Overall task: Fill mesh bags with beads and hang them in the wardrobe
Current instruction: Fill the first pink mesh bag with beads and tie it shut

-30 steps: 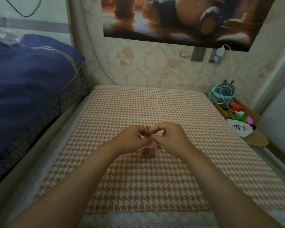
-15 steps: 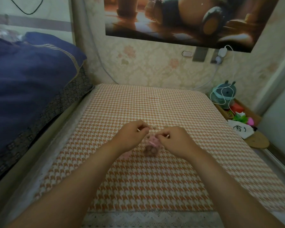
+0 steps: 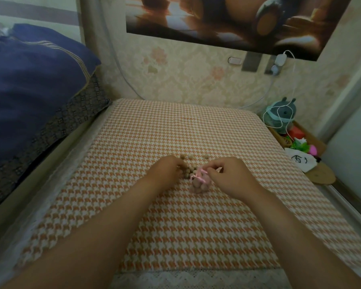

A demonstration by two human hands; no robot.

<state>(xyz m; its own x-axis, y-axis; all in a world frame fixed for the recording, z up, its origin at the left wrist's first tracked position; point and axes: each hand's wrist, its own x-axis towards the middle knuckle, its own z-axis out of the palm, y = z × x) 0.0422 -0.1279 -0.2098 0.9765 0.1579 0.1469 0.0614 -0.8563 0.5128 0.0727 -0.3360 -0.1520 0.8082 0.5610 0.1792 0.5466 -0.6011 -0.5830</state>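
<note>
Quilt (image 3: 29,80) left, plush (image 3: 281,115) right. Right hand (image 3: 229,176) pinches bag (image 3: 199,184) top. Left hand (image 3: 165,170), off the bag since earlier, curls over beads (image 3: 189,158); grip unclear.

A small pink mesh bag (image 3: 201,182) lies on the orange-and-white houndstooth cover (image 3: 175,226), bulging with brownish beads. Its neck is gathered by a thin pink ribbon and pinched by the right hand (image 3: 227,176). Just left of and behind it, loose beads (image 3: 189,165), round and tan, sit clustered on the cover.
</note>
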